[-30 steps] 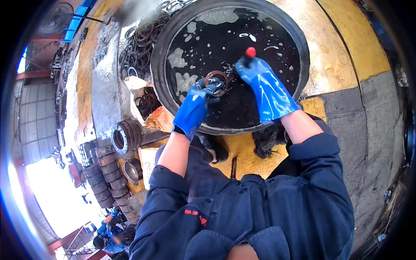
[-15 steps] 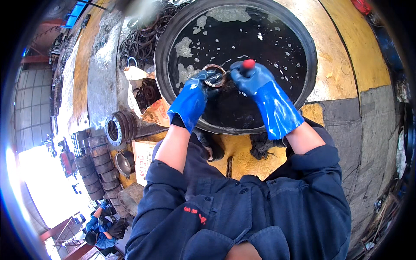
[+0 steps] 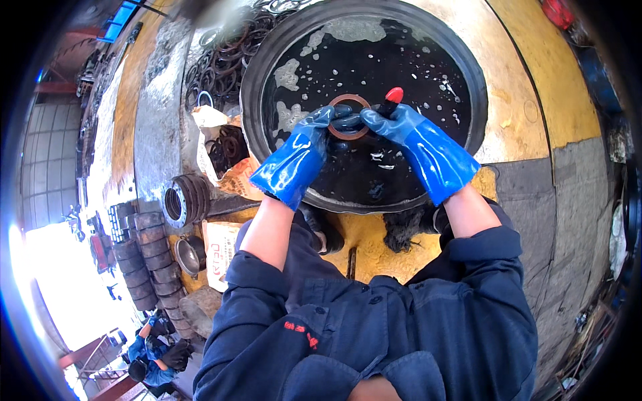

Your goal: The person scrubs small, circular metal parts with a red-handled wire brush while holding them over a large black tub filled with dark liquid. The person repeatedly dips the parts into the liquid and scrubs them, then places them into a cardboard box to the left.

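Note:
Both my hands wear blue rubber gloves and are over a round black tub (image 3: 476,87) of dark liquid with foam patches. My left hand (image 3: 309,137) is closed on the left side of a reddish-brown ring (image 3: 348,137), its fingers reaching across the opening. My right hand (image 3: 401,127) is closed round a black-handled tool (image 3: 395,95) with a red end. The tool's working end is hidden, so I cannot tell its kind. My right fingertips are at the ring's right edge.
Dark rings (image 3: 227,57) lie heaped left of the tub. Near them stand an open bag (image 3: 208,150) with rings inside, stacked flanges (image 3: 189,200), a metal bowl (image 3: 190,256) and piled cylinders (image 3: 158,250). A dark shaggy bundle (image 3: 403,228) sits below the tub. Another person (image 3: 157,354) is at lower left.
The ring has moved slightly right and now faces up more fully. My right hand has come down to its edge, and the tool's red end has tipped up and right.

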Action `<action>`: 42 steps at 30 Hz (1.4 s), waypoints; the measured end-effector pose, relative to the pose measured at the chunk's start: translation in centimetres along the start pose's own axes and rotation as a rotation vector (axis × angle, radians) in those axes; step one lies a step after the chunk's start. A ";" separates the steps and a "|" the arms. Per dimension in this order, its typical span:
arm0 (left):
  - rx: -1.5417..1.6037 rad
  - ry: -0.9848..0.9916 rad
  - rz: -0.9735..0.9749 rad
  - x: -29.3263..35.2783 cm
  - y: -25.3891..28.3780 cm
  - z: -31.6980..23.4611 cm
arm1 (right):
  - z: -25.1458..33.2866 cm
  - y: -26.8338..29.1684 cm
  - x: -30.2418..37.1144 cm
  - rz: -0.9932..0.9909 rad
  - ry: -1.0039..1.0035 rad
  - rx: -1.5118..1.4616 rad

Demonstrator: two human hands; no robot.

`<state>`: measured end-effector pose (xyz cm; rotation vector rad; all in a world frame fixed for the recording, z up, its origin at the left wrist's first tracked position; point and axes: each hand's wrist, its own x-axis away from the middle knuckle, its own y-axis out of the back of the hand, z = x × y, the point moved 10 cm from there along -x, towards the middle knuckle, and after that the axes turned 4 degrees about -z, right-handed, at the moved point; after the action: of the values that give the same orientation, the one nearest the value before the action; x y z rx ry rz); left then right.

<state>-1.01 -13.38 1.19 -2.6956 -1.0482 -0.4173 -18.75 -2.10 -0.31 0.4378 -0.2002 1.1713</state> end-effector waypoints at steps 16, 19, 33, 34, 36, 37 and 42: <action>0.012 0.068 0.115 -0.1 0.0 2.9 | 5.8 -5.2 4.4 -0.374 0.795 1.000; -0.351 -0.157 0.041 -0.1 0.4 -0.4 | 3.7 0.6 3.8 -0.523 0.707 0.552; -0.022 0.049 -0.031 0.8 -1.8 -1.0 | 6.9 1.1 3.4 -0.450 0.724 0.230; 0.036 0.098 -0.034 0.8 -1.9 -0.7 | 5.1 1.6 2.2 -0.406 0.563 0.207; -0.020 0.108 -0.040 0.6 -1.2 -0.5 | 5.9 1.0 2.5 -0.364 0.637 0.149; -0.047 0.113 -0.043 0.4 -0.8 -0.2 | 6.3 0.7 2.6 -0.343 0.674 0.119; -0.179 -0.126 -0.041 0.2 -0.6 -1.1 | 9.4 -1.4 5.1 -0.345 0.890 0.251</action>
<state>-1.47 -13.15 2.31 -2.8958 -1.1532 -0.3689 -14.84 -2.30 9.79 0.1257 0.7719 0.9536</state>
